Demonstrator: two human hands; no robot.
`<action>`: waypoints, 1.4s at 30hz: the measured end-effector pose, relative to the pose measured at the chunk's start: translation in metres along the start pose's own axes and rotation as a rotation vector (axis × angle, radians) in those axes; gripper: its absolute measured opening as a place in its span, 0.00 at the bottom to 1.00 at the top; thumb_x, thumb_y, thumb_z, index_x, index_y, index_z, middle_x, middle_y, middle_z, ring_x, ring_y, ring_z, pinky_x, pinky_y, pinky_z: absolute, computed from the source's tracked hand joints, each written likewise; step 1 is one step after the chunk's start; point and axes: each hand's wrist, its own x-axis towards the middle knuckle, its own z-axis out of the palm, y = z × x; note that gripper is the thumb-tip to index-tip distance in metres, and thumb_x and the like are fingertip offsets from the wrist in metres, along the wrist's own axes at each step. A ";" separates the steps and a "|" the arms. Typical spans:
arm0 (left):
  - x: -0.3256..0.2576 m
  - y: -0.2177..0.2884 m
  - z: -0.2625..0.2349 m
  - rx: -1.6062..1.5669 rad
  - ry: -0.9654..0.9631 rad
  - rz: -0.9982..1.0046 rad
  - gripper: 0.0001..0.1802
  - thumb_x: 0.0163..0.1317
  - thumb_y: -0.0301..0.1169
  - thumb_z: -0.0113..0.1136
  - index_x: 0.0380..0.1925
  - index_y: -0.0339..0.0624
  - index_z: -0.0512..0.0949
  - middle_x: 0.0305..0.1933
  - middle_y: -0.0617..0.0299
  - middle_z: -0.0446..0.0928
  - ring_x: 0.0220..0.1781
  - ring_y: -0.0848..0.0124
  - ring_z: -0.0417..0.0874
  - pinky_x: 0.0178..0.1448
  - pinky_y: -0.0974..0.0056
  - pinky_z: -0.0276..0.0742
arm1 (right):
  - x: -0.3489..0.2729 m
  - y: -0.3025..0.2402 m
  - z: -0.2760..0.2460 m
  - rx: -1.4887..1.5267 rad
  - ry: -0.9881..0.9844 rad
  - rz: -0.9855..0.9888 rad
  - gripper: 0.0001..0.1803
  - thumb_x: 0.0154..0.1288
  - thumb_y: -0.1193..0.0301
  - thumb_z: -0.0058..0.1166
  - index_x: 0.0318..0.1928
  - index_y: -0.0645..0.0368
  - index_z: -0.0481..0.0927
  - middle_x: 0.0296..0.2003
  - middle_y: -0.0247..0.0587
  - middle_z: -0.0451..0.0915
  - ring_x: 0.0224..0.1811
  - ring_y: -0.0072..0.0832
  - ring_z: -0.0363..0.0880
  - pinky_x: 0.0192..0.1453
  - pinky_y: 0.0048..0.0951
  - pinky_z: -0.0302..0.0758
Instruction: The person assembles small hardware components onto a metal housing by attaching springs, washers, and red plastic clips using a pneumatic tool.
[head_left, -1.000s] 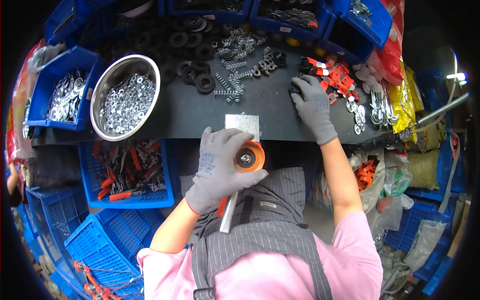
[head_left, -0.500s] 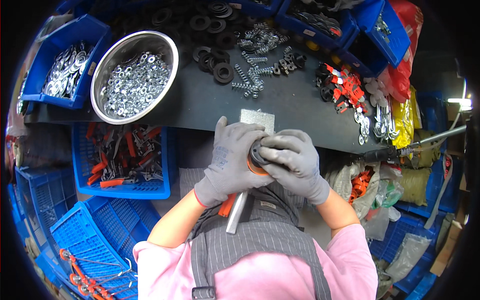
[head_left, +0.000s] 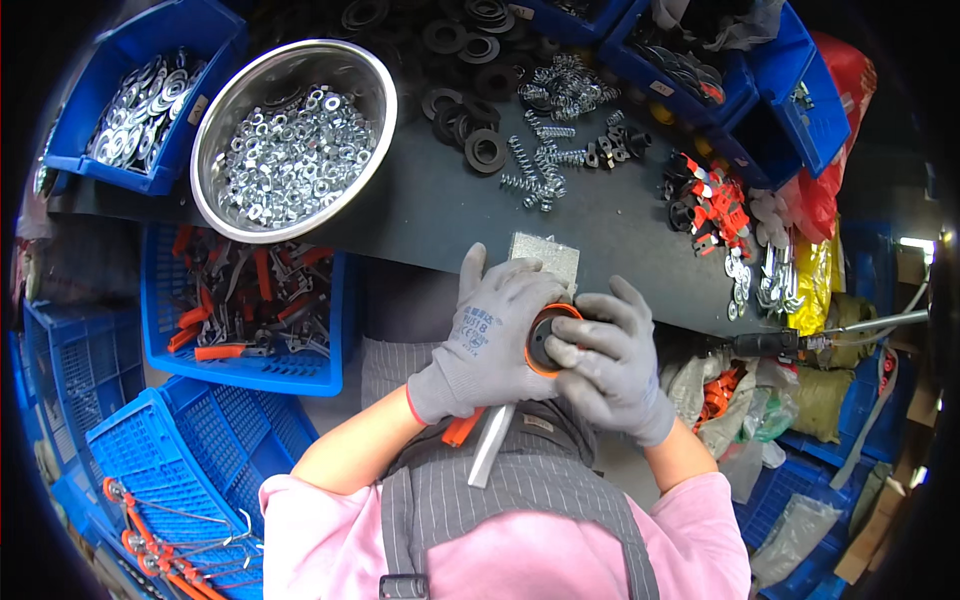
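My left hand [head_left: 485, 338], in a grey glove, grips an orange-and-black tool [head_left: 541, 340] with a metal blade [head_left: 492, 443] and an orange handle part pointing down toward my lap. My right hand [head_left: 610, 362], also gloved, presses its fingers on the round black face of the tool's orange head. Both hands meet just in front of the dark bench [head_left: 430, 200], below a small grey metal block [head_left: 545, 256] at its edge.
A steel bowl of nuts [head_left: 293, 135] stands on the bench's left. Black rubber washers [head_left: 470, 140], springs [head_left: 545, 165] and red-black parts [head_left: 705, 200] lie across it. Blue bins [head_left: 135, 100] of washers ring it; blue crates [head_left: 240, 310] of orange-handled tools sit lower left.
My right hand left the red-black parts at the bench's right and came onto the tool's head in my left hand. The view has shifted slightly.
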 end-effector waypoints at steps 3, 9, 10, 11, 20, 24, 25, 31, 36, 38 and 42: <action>0.007 0.004 0.002 0.024 -0.019 0.029 0.46 0.39 0.54 0.85 0.60 0.47 0.82 0.65 0.57 0.84 0.77 0.49 0.76 0.88 0.32 0.43 | -0.017 0.005 0.012 0.022 0.077 0.017 0.27 0.53 0.60 0.74 0.56 0.48 0.88 0.57 0.34 0.88 0.63 0.47 0.84 0.80 0.75 0.60; 0.020 0.020 0.002 -0.030 0.017 0.023 0.35 0.39 0.48 0.81 0.52 0.52 0.87 0.58 0.59 0.85 0.72 0.50 0.78 0.84 0.38 0.52 | -0.023 0.012 0.011 0.039 0.220 -0.022 0.23 0.55 0.57 0.71 0.51 0.51 0.90 0.58 0.38 0.88 0.60 0.47 0.85 0.78 0.70 0.65; 0.021 0.028 -0.002 -0.026 -0.011 0.003 0.33 0.40 0.46 0.81 0.50 0.51 0.87 0.58 0.59 0.84 0.72 0.51 0.79 0.84 0.39 0.52 | -0.023 0.009 0.008 0.086 0.224 -0.002 0.23 0.55 0.56 0.72 0.51 0.50 0.90 0.59 0.39 0.87 0.61 0.47 0.85 0.77 0.68 0.67; 0.015 0.028 0.002 0.000 0.033 -0.009 0.34 0.40 0.45 0.83 0.52 0.51 0.86 0.58 0.58 0.84 0.72 0.51 0.78 0.85 0.38 0.51 | -0.022 0.010 0.001 0.210 0.248 -0.035 0.25 0.53 0.57 0.72 0.52 0.51 0.90 0.60 0.43 0.86 0.62 0.48 0.83 0.76 0.64 0.69; 0.006 0.033 0.008 0.034 -0.038 -0.033 0.44 0.36 0.48 0.87 0.58 0.50 0.82 0.59 0.61 0.82 0.74 0.52 0.77 0.89 0.35 0.40 | -0.208 0.127 -0.083 -0.342 1.638 0.914 0.36 0.75 0.79 0.62 0.78 0.72 0.63 0.73 0.53 0.71 0.75 0.39 0.72 0.82 0.40 0.67; 0.009 0.048 0.005 -0.027 -0.036 -0.072 0.42 0.38 0.44 0.87 0.57 0.50 0.82 0.58 0.60 0.82 0.72 0.53 0.79 0.89 0.38 0.43 | -0.311 0.192 -0.062 0.388 1.340 0.955 0.26 0.70 0.75 0.75 0.64 0.63 0.78 0.53 0.35 0.83 0.51 0.21 0.81 0.60 0.27 0.79; 0.008 0.050 0.002 0.005 -0.024 -0.056 0.40 0.39 0.43 0.87 0.56 0.50 0.83 0.59 0.58 0.82 0.72 0.52 0.79 0.89 0.38 0.44 | -0.304 0.190 -0.059 0.273 1.279 0.963 0.26 0.69 0.77 0.75 0.63 0.64 0.79 0.52 0.34 0.84 0.50 0.21 0.82 0.58 0.28 0.80; 0.007 0.031 0.004 0.001 -0.018 -0.027 0.42 0.42 0.50 0.86 0.58 0.49 0.82 0.62 0.55 0.81 0.74 0.51 0.77 0.89 0.35 0.41 | -0.218 0.085 -0.053 0.678 1.234 0.971 0.25 0.63 0.85 0.57 0.62 0.67 0.80 0.48 0.38 0.86 0.44 0.21 0.82 0.49 0.25 0.80; 0.004 0.025 0.002 -0.016 -0.045 -0.066 0.42 0.41 0.49 0.86 0.58 0.50 0.84 0.63 0.58 0.82 0.77 0.52 0.75 0.90 0.36 0.39 | -0.108 -0.005 -0.077 1.185 1.188 0.459 0.37 0.55 0.78 0.61 0.70 0.60 0.75 0.59 0.47 0.82 0.51 0.33 0.83 0.65 0.39 0.79; 0.002 0.021 0.003 0.023 -0.019 -0.051 0.42 0.41 0.50 0.86 0.58 0.50 0.84 0.63 0.58 0.82 0.78 0.51 0.75 0.90 0.36 0.38 | -0.062 -0.032 -0.081 1.248 1.176 0.376 0.38 0.56 0.77 0.63 0.71 0.59 0.74 0.60 0.46 0.81 0.52 0.34 0.83 0.65 0.40 0.79; 0.001 0.018 0.000 0.054 -0.030 -0.026 0.42 0.39 0.51 0.86 0.58 0.50 0.84 0.62 0.57 0.82 0.78 0.51 0.75 0.91 0.34 0.37 | 0.008 -0.068 -0.079 1.300 1.220 0.450 0.32 0.69 0.78 0.59 0.72 0.57 0.71 0.62 0.41 0.80 0.55 0.32 0.83 0.66 0.43 0.80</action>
